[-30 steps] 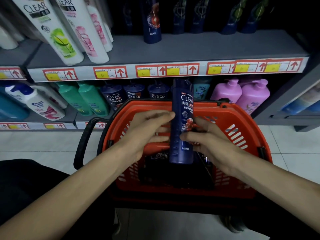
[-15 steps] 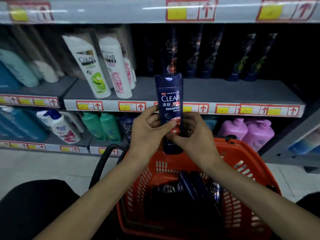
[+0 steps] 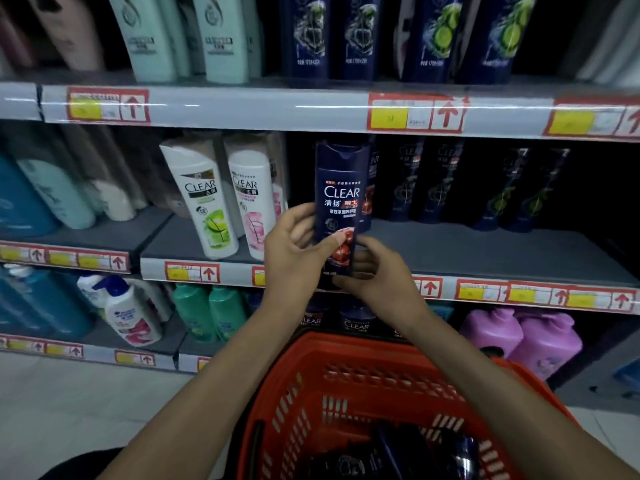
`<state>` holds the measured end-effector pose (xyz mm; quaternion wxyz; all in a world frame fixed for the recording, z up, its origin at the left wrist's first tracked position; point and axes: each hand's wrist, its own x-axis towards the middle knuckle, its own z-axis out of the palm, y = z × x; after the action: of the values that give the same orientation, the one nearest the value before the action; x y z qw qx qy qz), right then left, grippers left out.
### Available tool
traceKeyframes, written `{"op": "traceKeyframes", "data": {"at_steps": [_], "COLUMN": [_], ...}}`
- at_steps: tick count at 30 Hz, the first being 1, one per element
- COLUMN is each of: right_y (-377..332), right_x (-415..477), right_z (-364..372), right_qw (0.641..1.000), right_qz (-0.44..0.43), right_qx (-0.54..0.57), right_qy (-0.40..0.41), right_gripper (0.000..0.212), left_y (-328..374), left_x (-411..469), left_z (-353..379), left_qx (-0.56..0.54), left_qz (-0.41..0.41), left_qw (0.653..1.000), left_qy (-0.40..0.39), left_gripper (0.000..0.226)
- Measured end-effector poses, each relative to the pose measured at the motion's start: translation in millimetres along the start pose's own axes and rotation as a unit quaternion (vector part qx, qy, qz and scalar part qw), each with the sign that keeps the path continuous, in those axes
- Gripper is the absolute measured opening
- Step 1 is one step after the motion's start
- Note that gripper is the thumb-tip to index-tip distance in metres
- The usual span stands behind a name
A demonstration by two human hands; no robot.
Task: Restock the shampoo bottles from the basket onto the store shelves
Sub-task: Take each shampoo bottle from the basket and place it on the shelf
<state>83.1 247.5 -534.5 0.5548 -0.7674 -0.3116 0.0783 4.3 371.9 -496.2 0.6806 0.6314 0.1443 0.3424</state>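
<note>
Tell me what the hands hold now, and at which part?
Both hands, left hand and right hand, hold one dark blue CLEAR shampoo bottle upright by its lower part.

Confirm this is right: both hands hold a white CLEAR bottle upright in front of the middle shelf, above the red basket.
One detail is wrong. The head view shows the CLEAR bottle is dark blue, not white; the white bottles stand on the shelf to its left. The rest holds: the left hand and right hand hold it upright above the red basket.
</note>
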Motion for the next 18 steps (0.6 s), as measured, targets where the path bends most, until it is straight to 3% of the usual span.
{"op": "traceKeyframes", "data": {"at_steps": [8, 13, 18], "right_y": [8.1, 11.9, 14.7], "right_x": [37.5, 51.2, 77.7], "right_z": [7.6, 18.8, 31.5], "right_qw": [1.0, 0.997, 0.993], "right_qz": [-0.01, -0.036, -0.04], "right_qx": [-0.009, -0.015, -0.031], "right_qy": [0.02, 0.065, 0.106], "right_gripper": [0.063, 0.056, 0.053], "left_y": [-17.9, -27.0, -37.4], "left_x": [25.1, 25.8, 43.4], "left_z": [-2.6, -4.3, 1.0], "left_qx": [0.026, 0.212, 0.264], "left_qz": [0.008, 0.046, 0.033], "left_qw": [1.0, 0.976, 0.964], "left_qy": [0.015, -0.005, -0.03], "left_gripper": [0.047, 0.039, 0.06]}}
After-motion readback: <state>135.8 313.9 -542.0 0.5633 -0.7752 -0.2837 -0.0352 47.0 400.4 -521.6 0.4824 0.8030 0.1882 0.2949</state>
